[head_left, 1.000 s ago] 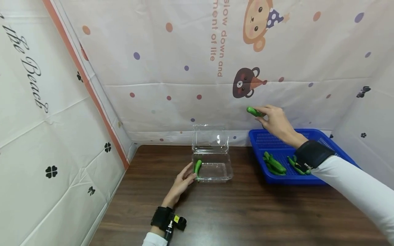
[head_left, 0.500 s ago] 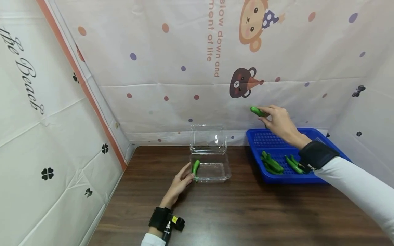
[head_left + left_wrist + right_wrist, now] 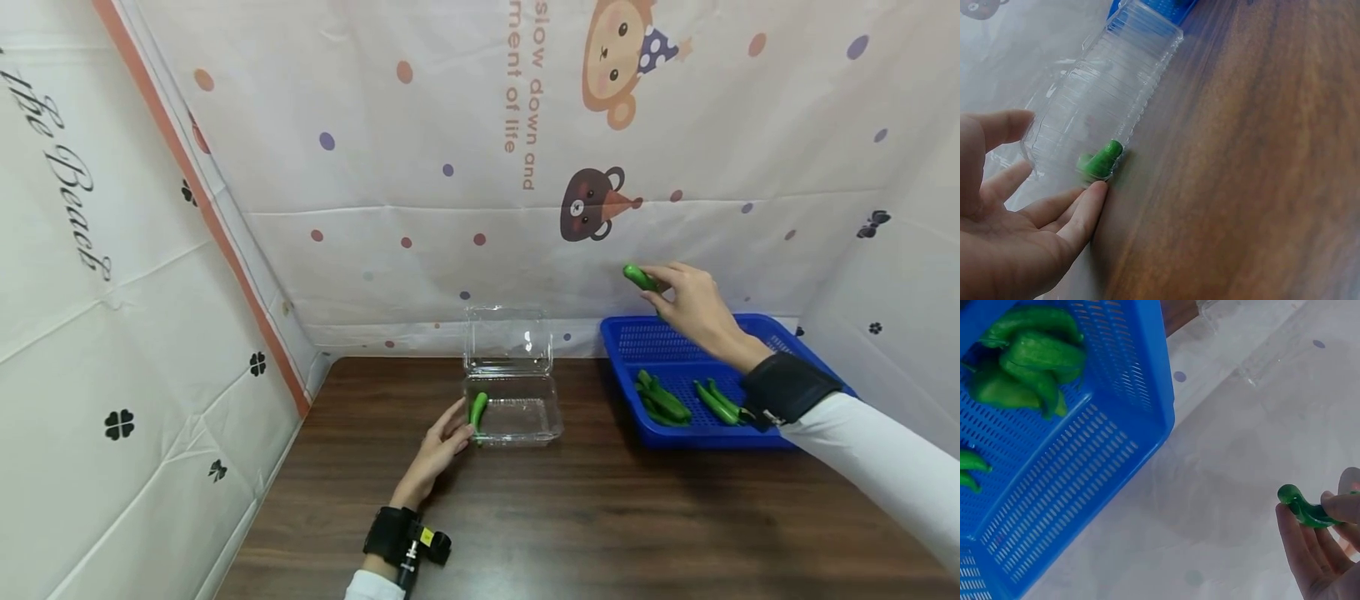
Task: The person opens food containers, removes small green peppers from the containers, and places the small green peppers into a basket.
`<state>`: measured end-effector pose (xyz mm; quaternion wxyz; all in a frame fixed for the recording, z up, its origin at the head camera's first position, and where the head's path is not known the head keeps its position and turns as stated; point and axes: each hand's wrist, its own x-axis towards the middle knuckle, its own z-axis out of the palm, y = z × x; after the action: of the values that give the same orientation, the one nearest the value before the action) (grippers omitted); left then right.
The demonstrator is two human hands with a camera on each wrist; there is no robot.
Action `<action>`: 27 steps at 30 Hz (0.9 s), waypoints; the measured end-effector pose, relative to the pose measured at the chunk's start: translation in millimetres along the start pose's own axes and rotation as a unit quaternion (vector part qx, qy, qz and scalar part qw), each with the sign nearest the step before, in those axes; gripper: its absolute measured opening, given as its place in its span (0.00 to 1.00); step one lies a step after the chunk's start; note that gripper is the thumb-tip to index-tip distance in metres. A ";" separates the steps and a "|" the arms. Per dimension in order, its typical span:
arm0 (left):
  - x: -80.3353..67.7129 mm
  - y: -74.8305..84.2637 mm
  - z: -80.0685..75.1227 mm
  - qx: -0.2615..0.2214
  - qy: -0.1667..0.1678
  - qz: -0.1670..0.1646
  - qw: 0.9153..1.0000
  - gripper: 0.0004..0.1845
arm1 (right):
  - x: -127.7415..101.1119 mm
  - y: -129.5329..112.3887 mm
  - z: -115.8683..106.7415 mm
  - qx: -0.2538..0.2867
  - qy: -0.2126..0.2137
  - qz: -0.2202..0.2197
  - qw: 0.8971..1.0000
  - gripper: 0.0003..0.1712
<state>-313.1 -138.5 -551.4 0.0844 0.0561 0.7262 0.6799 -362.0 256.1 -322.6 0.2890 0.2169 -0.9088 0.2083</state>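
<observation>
Right hand (image 3: 693, 304) is pinching a green pepper (image 3: 640, 277) in its fingers above the blue basket's (image 3: 780, 440) far-left corner, long axis pointing left toward the clear clamshell box (image 3: 517, 417), which the open-fingered left hand (image 3: 438, 446) is touching at the desk's back edge.

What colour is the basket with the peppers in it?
The basket is bright blue with little holes all over. The right wrist view shows it best.

A makeshift recording booth: white cartoon-printed cloth sheets (image 3: 420, 150) wall in a brown wooden table (image 3: 570, 517) on three sides, filling the whole upper frame.
</observation>
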 end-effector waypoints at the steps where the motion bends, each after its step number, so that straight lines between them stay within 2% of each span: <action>1: -0.2 -0.2 0.3 0.000 -0.001 0.000 1.000 0.35 | -1.7 0.2 -0.5 0.000 -0.001 0.001 1.000 0.21; 18: -1.5 4.0 2.2 0.011 0.001 0.003 1.000 0.33 | -22.7 13.1 -6.7 -0.023 -0.015 0.010 1.000 0.22; 27: 0.5 0.0 1.4 0.004 0.000 0.000 1.000 0.33 | -32.9 18.7 -6.1 -0.025 -0.003 0.006 1.000 0.22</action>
<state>-313.3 -137.0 -551.5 0.0848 0.0565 0.7290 0.6769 -344.6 283.6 -343.0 0.2905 0.2049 -0.9158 0.1867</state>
